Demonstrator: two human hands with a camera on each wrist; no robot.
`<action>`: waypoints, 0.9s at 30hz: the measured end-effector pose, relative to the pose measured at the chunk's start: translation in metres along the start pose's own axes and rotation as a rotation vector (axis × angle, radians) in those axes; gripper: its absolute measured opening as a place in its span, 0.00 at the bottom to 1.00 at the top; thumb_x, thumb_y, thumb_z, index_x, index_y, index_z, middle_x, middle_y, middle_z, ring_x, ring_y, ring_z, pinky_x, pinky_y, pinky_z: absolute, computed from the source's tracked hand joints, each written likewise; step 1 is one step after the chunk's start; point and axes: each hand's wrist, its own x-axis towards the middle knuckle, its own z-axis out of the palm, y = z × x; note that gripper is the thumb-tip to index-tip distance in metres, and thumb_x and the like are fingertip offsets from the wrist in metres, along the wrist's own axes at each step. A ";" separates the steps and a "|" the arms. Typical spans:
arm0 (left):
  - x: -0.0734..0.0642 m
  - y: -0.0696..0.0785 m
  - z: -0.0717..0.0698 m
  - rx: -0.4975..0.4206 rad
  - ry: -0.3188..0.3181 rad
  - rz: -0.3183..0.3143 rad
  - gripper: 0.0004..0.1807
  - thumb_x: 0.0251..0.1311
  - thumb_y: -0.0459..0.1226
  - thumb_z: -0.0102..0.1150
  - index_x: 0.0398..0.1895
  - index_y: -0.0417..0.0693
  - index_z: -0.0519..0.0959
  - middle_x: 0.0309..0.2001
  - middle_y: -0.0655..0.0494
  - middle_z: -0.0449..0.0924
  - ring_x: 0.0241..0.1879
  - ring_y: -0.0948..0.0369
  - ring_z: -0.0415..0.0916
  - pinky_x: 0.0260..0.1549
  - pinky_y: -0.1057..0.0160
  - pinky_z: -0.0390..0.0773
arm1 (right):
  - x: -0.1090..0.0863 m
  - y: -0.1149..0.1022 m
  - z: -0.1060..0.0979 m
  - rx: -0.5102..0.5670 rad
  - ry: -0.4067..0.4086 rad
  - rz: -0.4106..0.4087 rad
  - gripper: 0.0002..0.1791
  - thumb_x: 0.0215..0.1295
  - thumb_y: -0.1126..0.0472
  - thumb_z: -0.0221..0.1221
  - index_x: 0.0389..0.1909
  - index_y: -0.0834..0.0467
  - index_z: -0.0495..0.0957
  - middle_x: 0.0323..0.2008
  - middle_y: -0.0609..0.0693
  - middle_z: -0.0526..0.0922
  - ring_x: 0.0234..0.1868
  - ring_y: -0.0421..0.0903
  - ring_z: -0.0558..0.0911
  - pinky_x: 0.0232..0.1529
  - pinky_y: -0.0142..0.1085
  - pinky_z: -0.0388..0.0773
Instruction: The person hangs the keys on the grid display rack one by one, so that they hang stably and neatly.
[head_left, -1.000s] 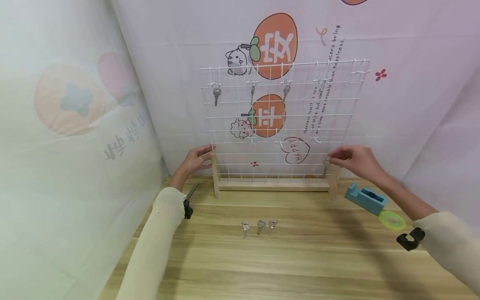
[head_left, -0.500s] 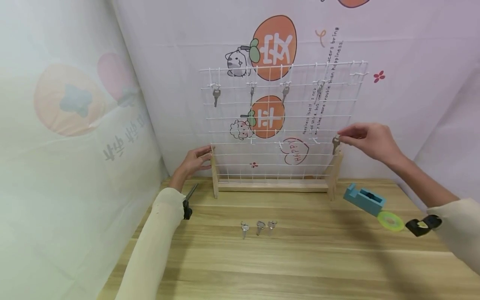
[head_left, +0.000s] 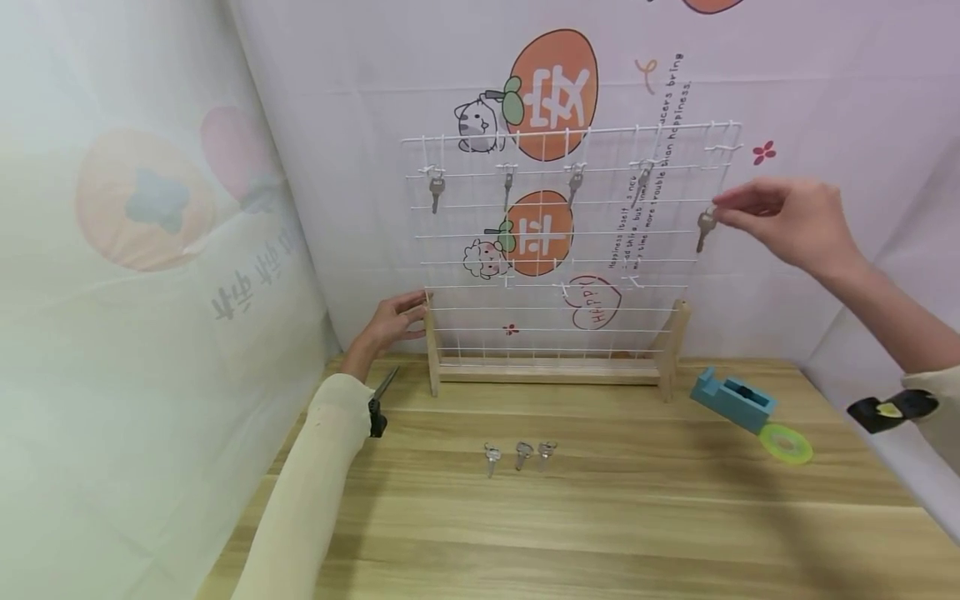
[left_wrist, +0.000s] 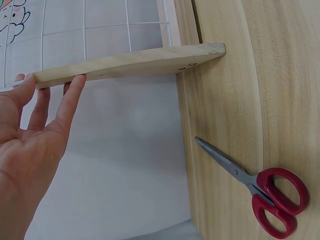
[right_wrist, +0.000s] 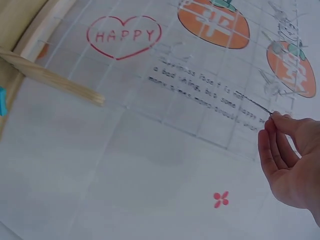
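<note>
My right hand pinches a key by its ring between thumb and fingertips, off the right edge of the white wire grid rack. In the right wrist view the same key appears thin and edge-on. My left hand grips the top of the rack's left wooden upright; in the left wrist view its fingers touch the wooden upright. Several keys hang from upper hooks, including a key at the left. The top right hook bears no key.
Three loose keys lie on the wooden table. Right of the rack are a blue tape dispenser and a yellow-green tape roll. Red-handled scissors lie on the left. Printed cloth hangs behind.
My right hand has lifted the key from beside the right upright, up and to the right along the grid's edge. My left hand keeps its place on the left upright.
</note>
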 end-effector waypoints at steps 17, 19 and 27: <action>0.002 -0.001 0.000 0.016 0.013 -0.005 0.28 0.80 0.33 0.50 0.80 0.45 0.63 0.79 0.45 0.61 0.75 0.47 0.62 0.63 0.44 0.79 | 0.033 -0.002 -0.033 0.142 0.153 0.111 0.19 0.72 0.56 0.66 0.60 0.58 0.85 0.34 0.16 0.78 0.33 0.16 0.77 0.38 0.08 0.70; 0.002 -0.001 0.000 0.013 0.014 -0.006 0.28 0.80 0.33 0.50 0.80 0.45 0.63 0.79 0.45 0.61 0.75 0.46 0.62 0.64 0.43 0.78 | 0.036 -0.001 -0.032 0.161 0.152 0.112 0.19 0.72 0.57 0.66 0.60 0.58 0.85 0.33 0.16 0.78 0.33 0.16 0.78 0.38 0.09 0.71; 0.002 -0.001 0.001 -0.016 0.010 -0.011 0.28 0.80 0.32 0.49 0.80 0.45 0.63 0.79 0.43 0.59 0.74 0.43 0.63 0.67 0.38 0.73 | 0.044 0.004 -0.030 0.244 0.123 0.141 0.18 0.70 0.57 0.68 0.58 0.56 0.86 0.31 0.18 0.80 0.32 0.19 0.80 0.36 0.09 0.72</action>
